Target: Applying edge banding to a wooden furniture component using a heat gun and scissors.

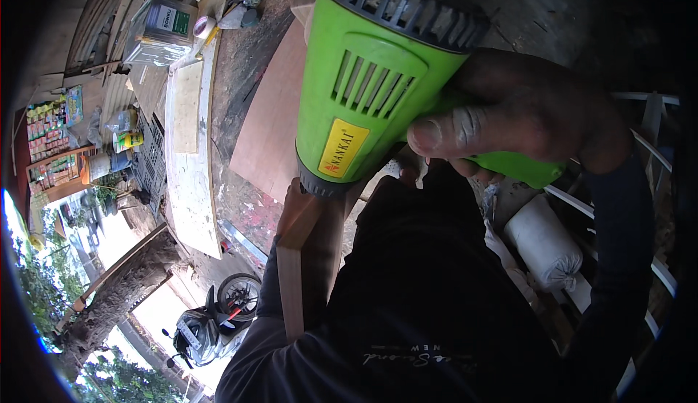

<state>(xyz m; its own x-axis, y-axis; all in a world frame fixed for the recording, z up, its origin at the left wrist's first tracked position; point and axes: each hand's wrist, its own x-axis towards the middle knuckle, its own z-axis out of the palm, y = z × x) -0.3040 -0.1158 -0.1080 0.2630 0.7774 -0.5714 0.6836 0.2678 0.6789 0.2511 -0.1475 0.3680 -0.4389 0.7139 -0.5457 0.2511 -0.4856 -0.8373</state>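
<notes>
A green heat gun point(371, 83) with side vents and dark end caps fills the upper middle of the head view. My right hand point(509, 116) is wrapped round its handle, the thumb lying along the body. Below the gun's lower end is a wooden board point(291, 287) with a pale edge and a brown face, close to my body. My left hand point(292, 203) grips this board at its far side; the gun and the wood hide most of its fingers. Behind the gun lies a wide reddish-brown wood panel point(269, 123).
A worn worktable point(247, 61) carries the panel. A long pale board point(193, 148) lies at its left, near a square tin point(160, 29) and a tape roll point(204, 26). A motorcycle point(211, 323) stands lower left. White sacks point(544, 242) and pale frames point(651, 123) are at right.
</notes>
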